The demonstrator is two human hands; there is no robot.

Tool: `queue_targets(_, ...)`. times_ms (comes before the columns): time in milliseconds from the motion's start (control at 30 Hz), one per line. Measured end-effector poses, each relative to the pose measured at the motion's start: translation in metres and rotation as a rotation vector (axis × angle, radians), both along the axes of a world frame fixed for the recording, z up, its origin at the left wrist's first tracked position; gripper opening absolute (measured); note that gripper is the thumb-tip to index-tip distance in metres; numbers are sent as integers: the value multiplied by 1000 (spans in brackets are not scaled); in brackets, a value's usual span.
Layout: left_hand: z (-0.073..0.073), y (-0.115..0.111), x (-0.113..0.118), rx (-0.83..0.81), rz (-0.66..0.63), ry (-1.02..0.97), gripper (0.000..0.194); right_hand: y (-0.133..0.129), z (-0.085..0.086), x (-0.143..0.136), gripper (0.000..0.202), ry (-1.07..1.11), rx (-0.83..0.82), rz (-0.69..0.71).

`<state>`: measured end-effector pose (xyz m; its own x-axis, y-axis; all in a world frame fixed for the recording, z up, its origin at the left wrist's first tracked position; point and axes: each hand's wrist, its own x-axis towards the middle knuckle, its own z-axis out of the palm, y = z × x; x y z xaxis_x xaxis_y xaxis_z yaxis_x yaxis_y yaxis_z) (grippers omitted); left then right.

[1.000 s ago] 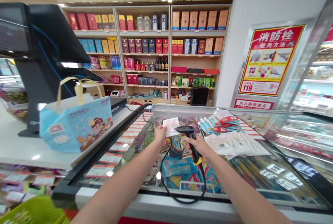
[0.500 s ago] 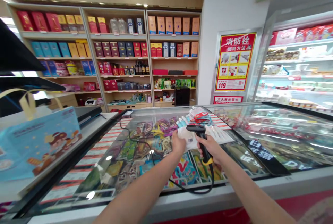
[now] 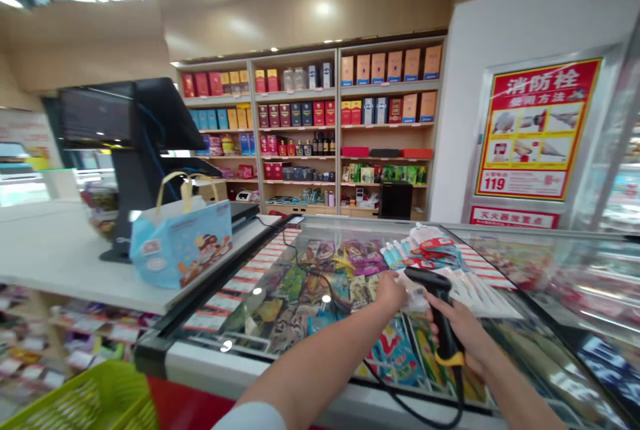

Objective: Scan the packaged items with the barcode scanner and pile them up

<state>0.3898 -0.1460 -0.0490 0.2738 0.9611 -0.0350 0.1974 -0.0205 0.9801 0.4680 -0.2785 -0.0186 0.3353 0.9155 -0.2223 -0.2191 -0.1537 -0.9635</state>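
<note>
My right hand (image 3: 463, 327) is wrapped round the grip of a black barcode scanner (image 3: 440, 310) with a yellow band at its base. Its cord loops down over the freezer's glass lid. Just left of the scanner head, the fingers of my left hand (image 3: 391, 291) are closed on the edge of a white packet (image 3: 413, 297), partly hidden behind the scanner. Several more white packets (image 3: 483, 293) lie fanned out to the right on the glass. Behind them is a pile of red, white and blue packets (image 3: 433, 247).
Under the glass of the chest freezer (image 3: 210, 367) lie colourful packs. To the left, a blue gift bag (image 3: 183, 243) stands on a white counter (image 3: 65, 243) beside a black checkout screen (image 3: 145, 117). A green basket (image 3: 85, 403) is at lower left. Shelves of boxes (image 3: 295, 117) line the back.
The view has swung left, bringing in the whole checkout screen, the counter and the green basket. Both hands stay at the white packets, with the scanner still in my right hand.
</note>
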Motion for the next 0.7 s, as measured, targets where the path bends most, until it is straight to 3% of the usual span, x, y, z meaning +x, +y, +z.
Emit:
queue_targets(167, -3, 16, -49, 71, 44, 179, 31, 23, -19, -33, 37, 45, -1, 41)
queue_targets(267, 12, 28, -94, 221, 52, 137, 21, 32, -26, -53, 39, 14, -31, 59)
queue_targets(367, 58, 45, -175, 529, 178, 57, 18, 39, -33, -63, 38, 7, -63, 90)
queue_targets(500, 153, 72, -330, 803, 594, 66, 17, 45, -39, -64, 34, 0, -60, 71)
queue_targets(600, 208, 99, -431, 789, 912, 236, 23, 48, -42, -63, 36, -105, -81, 79)
queue_targets(700, 227, 125, -485, 545, 887, 352, 18, 53, -48, -63, 38, -233, -42, 135)
